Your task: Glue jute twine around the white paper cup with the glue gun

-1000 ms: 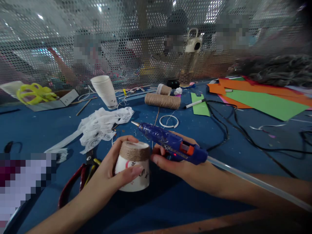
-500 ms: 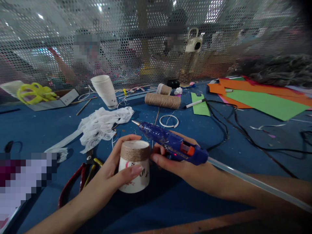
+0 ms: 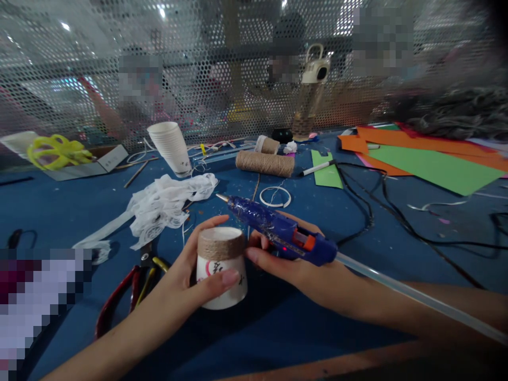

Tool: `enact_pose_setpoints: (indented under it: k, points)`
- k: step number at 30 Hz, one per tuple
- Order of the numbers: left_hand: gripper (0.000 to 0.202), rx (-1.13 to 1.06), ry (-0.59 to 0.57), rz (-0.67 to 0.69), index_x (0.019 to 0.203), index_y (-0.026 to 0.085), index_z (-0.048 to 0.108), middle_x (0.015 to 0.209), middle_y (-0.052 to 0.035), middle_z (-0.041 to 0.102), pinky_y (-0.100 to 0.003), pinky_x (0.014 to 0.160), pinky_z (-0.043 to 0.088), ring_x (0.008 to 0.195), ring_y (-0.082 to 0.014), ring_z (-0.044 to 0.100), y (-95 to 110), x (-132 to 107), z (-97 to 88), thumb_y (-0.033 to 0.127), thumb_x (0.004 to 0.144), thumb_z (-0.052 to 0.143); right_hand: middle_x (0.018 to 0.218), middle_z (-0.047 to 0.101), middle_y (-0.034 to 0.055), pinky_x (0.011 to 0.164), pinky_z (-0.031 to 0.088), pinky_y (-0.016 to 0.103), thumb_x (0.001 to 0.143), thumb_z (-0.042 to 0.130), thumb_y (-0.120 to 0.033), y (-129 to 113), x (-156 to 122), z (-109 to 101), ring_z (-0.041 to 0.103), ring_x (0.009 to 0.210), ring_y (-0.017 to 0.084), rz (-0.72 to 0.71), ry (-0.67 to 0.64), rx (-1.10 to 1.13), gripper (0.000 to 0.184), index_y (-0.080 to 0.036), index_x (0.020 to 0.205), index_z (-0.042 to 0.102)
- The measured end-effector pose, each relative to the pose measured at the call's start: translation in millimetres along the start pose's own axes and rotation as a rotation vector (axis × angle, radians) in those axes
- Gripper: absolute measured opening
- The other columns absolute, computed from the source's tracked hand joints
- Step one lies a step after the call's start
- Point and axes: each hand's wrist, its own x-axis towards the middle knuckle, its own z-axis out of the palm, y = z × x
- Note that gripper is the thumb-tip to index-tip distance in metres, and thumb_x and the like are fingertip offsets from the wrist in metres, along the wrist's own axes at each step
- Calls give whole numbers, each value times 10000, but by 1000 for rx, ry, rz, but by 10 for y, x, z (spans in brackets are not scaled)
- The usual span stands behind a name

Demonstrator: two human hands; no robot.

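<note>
An upside-down white paper cup (image 3: 222, 293), its upper part wrapped in brown twine (image 3: 221, 246), is gripped by my left hand (image 3: 198, 264), thumb across the printed front. My right hand (image 3: 289, 264) is closed round a blue glue gun (image 3: 273, 225) with a clear glue stick (image 3: 397, 288) running out of its back. The metal nozzle points left, above and behind the cup. My right fingertips are close by the cup's right side; whether they touch it or the twine's loose end is unclear. A spool of twine (image 3: 265, 163) lies farther back, its strand leading toward the cup.
White lace (image 3: 162, 203) and red-handled pliers (image 3: 133, 291) lie left. Stacked paper cups (image 3: 169, 145) lean behind the lace. Black cables (image 3: 371, 211) cross the right side below coloured paper (image 3: 440, 166). A bottle (image 3: 309, 100) stands by the perforated screen (image 3: 214, 69).
My left hand has turned the cup slightly and shifted it a little to the right. The glue gun has barely moved, still in my right hand.
</note>
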Motion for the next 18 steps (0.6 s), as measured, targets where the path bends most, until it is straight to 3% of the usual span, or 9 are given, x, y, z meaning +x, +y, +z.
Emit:
enact_pose_setpoints:
  k: [9,18]
  points:
    - [634,-34,-1,50,1315,333,500,1147,-18,750,-297,813,516,954,-243,690,-53,23,-36,414,777,825,795,675,-43,690,560,215,743,860,-205,-9,0,3,620,719,113,-13,14,-24,236,-217,828,640]
    - [493,-4,-42,79,1160,311,564,995,5,706,-278,744,483,864,-228,645,-50,25,-69,447,766,828,780,654,-51,689,545,195,742,838,-142,-44,-3,7,602,709,100,-39,-5,-59,248,-219,776,604]
